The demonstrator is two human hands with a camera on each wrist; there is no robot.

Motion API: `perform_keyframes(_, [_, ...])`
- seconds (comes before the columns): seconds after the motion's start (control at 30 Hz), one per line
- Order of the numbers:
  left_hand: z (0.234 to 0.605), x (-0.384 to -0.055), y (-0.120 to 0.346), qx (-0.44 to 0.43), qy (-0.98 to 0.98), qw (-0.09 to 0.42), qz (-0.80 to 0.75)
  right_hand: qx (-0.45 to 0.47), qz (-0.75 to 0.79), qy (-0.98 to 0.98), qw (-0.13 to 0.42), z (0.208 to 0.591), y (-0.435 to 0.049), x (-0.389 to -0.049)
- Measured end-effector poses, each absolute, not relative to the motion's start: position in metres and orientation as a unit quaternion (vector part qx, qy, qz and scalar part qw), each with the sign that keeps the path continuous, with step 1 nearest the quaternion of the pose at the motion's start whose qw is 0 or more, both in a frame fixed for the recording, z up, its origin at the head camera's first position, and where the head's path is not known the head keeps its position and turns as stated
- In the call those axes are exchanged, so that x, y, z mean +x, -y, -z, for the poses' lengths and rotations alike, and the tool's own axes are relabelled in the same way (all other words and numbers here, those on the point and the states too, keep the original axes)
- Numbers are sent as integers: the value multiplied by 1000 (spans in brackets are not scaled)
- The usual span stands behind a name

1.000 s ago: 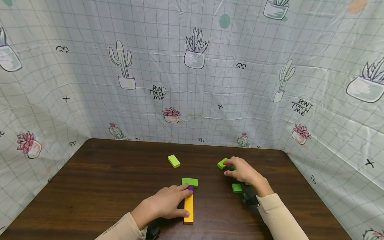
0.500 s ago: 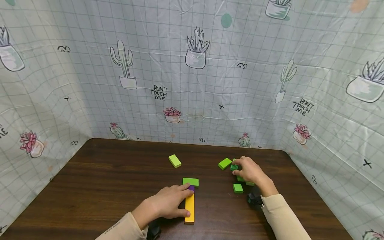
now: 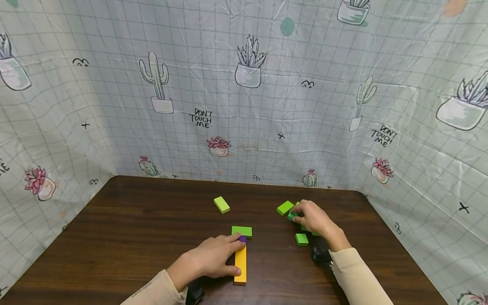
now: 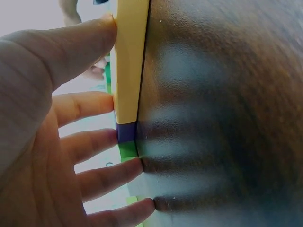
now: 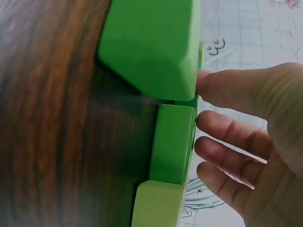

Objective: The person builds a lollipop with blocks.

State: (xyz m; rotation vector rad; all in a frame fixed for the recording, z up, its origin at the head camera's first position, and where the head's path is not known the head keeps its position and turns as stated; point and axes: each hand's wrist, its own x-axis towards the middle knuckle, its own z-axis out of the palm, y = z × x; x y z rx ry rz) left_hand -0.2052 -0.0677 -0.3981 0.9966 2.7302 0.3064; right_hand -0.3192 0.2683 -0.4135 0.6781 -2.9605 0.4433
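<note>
A long yellow block (image 3: 240,262) lies flat on the brown table, with a small purple block (image 3: 242,239) at its far end and a green block (image 3: 242,231) set crosswise beyond that. My left hand (image 3: 209,256) rests along their left side, fingers spread, its thumb (image 4: 90,45) touching the yellow block. At the right, a dark green block (image 3: 292,215) sits between the thumb and index fingertip of my right hand (image 3: 314,218). The right wrist view shows only a sliver of this dark green block (image 5: 188,102), behind nearer green blocks.
A bright green block (image 3: 285,208) lies just left of the right hand. Nearer are a small green block (image 3: 301,239) and other green blocks partly hidden under that hand. A yellow-green block (image 3: 221,204) lies farther back. A patterned curtain (image 3: 251,110) surrounds the table's (image 3: 133,220) far edges.
My right hand has gone from the bright green block to the dark green one, which has since shifted slightly left and nearer. The left hand stays in place.
</note>
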Motion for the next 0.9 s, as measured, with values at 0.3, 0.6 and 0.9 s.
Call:
perform_keyframes(0.3, [400,-205,67,341,-928,107,-106,197,-143,970,20,413,-265,-317])
perform_keyframes(0.6, [398,-206,68,339,-928,109,-106,228,-158,961,8,413,-243,-316])
perform_keyframes(0.9, [401,-207,67,337,-929,108,-107,274,-171,946,-7,412,-209,-315])
